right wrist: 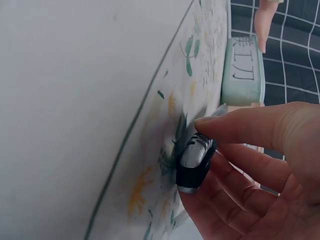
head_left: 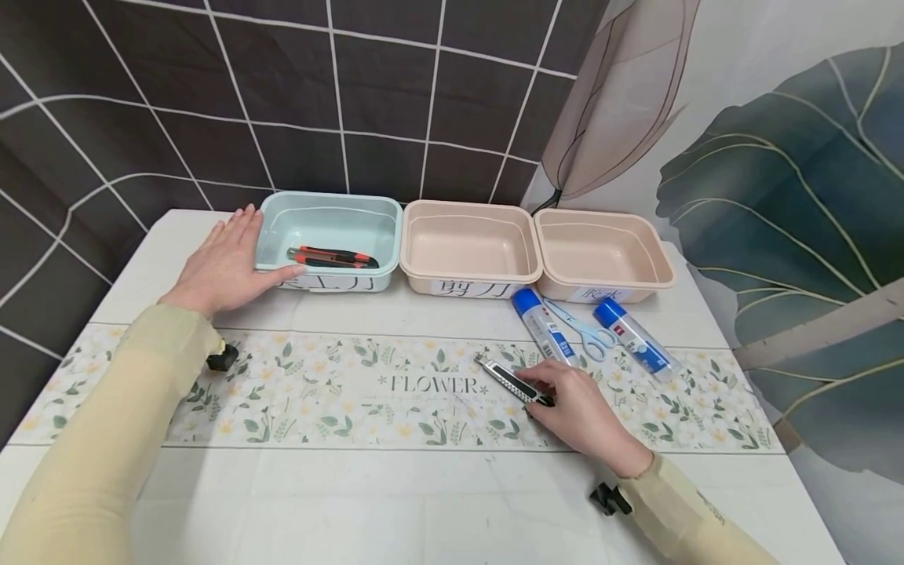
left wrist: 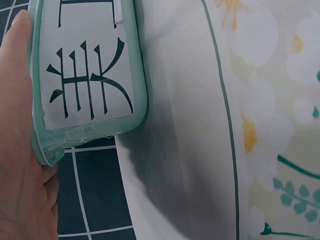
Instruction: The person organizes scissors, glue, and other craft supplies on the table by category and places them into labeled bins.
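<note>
My left hand (head_left: 222, 263) lies against the left end of a light blue bin (head_left: 339, 220), fingers straight along its side and thumb at the front rim. Inside that bin are red-and-black utility knives (head_left: 335, 257). In the left wrist view the bin's front label (left wrist: 85, 80) shows dark characters beside the hand (left wrist: 17, 130). Low over the floral strip, my right hand (head_left: 582, 408) pinches a black-and-silver utility knife (head_left: 512, 380) between thumb and fingers. The right wrist view shows the knife's rounded butt end (right wrist: 192, 165) toward the camera, its tip pointing toward the blue bin.
Two beige bins, one in the middle (head_left: 469, 243) and one at the right (head_left: 600, 251), stand in line with the blue one. Before them lie a blue-capped glue stick (head_left: 542, 326), light blue scissors (head_left: 589, 337) and another glue stick (head_left: 639, 341). A dark gridded curtain (head_left: 282, 94) hangs behind the table.
</note>
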The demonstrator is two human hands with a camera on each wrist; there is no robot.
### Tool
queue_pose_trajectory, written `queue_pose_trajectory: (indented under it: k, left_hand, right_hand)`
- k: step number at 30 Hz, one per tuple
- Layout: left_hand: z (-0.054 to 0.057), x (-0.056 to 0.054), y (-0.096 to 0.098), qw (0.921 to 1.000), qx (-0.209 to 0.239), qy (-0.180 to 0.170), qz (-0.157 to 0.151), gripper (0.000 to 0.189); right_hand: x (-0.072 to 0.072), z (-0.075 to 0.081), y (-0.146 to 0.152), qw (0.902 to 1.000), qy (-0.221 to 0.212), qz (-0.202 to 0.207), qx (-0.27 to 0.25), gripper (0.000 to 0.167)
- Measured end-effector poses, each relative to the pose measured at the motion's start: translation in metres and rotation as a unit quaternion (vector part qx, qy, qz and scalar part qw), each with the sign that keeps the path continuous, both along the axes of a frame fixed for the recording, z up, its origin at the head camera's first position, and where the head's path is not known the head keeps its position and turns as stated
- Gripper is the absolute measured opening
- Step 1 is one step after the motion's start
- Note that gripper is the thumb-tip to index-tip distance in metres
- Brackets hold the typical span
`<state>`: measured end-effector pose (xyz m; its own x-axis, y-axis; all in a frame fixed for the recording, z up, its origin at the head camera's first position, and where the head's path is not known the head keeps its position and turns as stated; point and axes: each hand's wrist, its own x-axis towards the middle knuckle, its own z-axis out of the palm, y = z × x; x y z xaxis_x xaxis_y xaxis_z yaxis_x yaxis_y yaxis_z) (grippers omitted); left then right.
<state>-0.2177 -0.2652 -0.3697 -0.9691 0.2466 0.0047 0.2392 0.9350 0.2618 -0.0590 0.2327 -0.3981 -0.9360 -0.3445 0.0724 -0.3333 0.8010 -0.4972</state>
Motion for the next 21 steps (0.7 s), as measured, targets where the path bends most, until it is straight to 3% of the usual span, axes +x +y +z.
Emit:
queue_pose_trajectory:
  k: [11,21]
  left_hand:
    - [-0.001,0.000,0.000,1.0000,-0.002,0.002,0.000,0.117]
    - [-0.001,0.001,0.000,1.0000,-0.001,-0.003,0.003,0.118]
  right_hand:
    - [-0.004,0.008,0.002,0.9998,-0.013,0.009,-0.015,0.046]
    - [-0.011,0.016,-0.001,0.9994,0.008,0.008,-0.032,0.044]
